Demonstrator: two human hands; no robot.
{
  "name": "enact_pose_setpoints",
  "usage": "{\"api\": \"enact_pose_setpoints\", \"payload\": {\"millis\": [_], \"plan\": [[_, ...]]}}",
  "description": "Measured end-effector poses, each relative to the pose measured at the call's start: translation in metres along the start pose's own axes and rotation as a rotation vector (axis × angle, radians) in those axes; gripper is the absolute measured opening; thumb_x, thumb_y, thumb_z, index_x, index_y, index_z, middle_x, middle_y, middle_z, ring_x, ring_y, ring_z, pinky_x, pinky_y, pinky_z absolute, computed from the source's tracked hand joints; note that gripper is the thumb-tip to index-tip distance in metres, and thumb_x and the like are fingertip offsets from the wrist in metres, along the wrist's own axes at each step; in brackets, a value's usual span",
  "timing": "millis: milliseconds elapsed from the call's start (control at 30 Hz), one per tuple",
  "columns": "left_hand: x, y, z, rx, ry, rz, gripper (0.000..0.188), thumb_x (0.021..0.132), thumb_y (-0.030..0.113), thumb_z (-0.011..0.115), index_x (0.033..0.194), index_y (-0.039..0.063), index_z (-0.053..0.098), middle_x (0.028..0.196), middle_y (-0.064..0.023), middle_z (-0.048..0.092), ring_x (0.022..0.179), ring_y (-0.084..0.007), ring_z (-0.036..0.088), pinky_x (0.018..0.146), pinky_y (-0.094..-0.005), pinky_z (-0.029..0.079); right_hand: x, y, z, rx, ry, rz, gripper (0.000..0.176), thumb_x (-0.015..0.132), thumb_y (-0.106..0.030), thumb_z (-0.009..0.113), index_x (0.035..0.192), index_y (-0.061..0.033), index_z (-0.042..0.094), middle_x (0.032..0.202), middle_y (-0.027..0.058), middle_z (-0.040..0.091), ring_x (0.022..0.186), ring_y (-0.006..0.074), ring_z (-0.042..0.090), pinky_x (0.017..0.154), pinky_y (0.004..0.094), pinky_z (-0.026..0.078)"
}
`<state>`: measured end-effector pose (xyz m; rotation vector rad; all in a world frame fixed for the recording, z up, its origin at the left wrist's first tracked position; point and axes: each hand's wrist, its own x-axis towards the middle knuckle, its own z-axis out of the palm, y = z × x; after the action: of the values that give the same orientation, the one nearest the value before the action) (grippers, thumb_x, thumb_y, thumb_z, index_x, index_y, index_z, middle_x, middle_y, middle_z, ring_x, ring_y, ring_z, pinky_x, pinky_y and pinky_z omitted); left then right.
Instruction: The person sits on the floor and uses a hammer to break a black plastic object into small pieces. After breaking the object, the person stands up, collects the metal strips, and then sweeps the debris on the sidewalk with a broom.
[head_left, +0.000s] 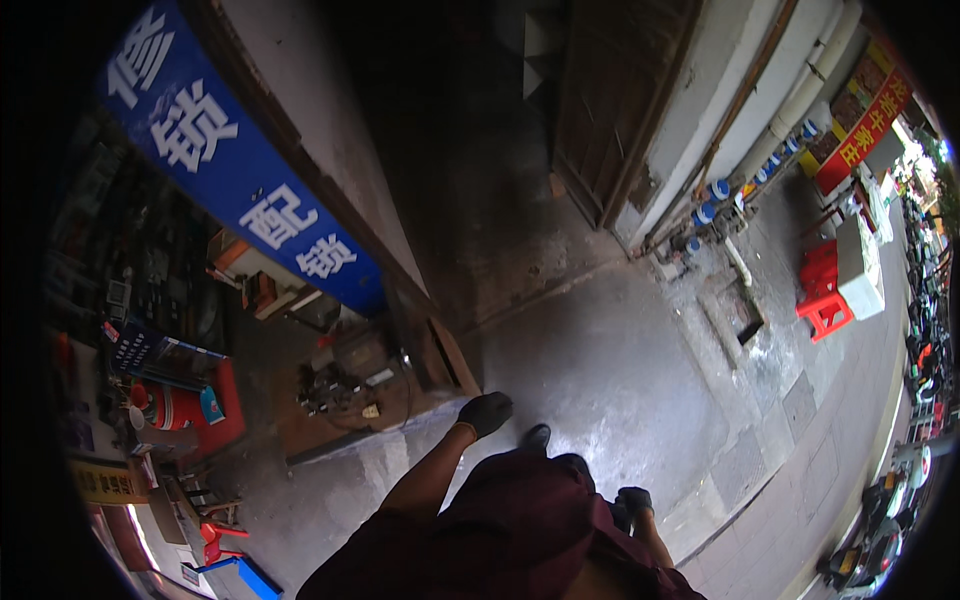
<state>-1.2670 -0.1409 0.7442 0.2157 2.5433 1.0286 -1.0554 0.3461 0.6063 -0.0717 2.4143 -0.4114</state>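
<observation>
My left hand wears a dark glove and hangs out ahead of my body, near the base of a door post. Its fingers look curled, but whether they hold anything does not show. My right hand, gloved too, is low at my right side beside my dark red shirt. Something dark lies against its inner side, and I cannot tell whether it is held. My dark shoe shows on the concrete floor between the hands.
On the left, a wooden workbench bears small metal parts under a blue sign. A dark doorway with a wooden door lies ahead. Right are an open drain hole, red plastic stools and parked scooters.
</observation>
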Motion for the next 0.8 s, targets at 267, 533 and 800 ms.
{"api": "enact_pose_setpoints", "payload": {"millis": [267, 533, 800], "plan": [[0.249, 0.009, -0.104, -0.141, 0.193, -0.073, 0.031, 0.099, 0.031, 0.058, 0.113, 0.006, 0.069, 0.113, -0.0165, 0.071, 0.105, -0.0362, 0.067, 0.094, -0.0425, 0.052, 0.217, 0.048, -0.169, -0.347, -0.097, -0.195, 0.016, 0.083, -0.027, 0.065, 0.089, -0.0155, 0.075, 0.094, 0.0142, 0.074, 0.094, 0.0364, 0.072, 0.08, 0.0473, 0.057], [0.237, -0.155, -0.069, 0.566, -0.439, -0.422, 0.022, 0.096, 0.015, 0.055, 0.091, 0.007, 0.075, 0.091, -0.0133, 0.074, 0.078, -0.0301, 0.071, 0.066, -0.0483, 0.054, 0.566, -0.039, -0.457, 0.612, -0.256, 0.01, 0.022, 0.085, -0.021, 0.061, 0.066, -0.0126, 0.069, 0.069, 0.0114, 0.07, 0.06, 0.0238, 0.068, 0.056, 0.04, 0.052], [0.29, -0.135, -0.087, -0.237, -0.369, -1.0, 0.03, 0.094, 0.027, 0.05, 0.084, 0.013, 0.075, 0.081, -0.0121, 0.069, 0.071, -0.0278, 0.066, 0.065, -0.0447, 0.052, 0.869, -0.231, -0.622, 0.399, -0.113, -0.412, 0.024, 0.088, -0.019, 0.059, 0.066, -0.0097, 0.065, 0.063, 0.0109, 0.067, 0.056, 0.0237, 0.066, 0.053, 0.0394, 0.052]]}}
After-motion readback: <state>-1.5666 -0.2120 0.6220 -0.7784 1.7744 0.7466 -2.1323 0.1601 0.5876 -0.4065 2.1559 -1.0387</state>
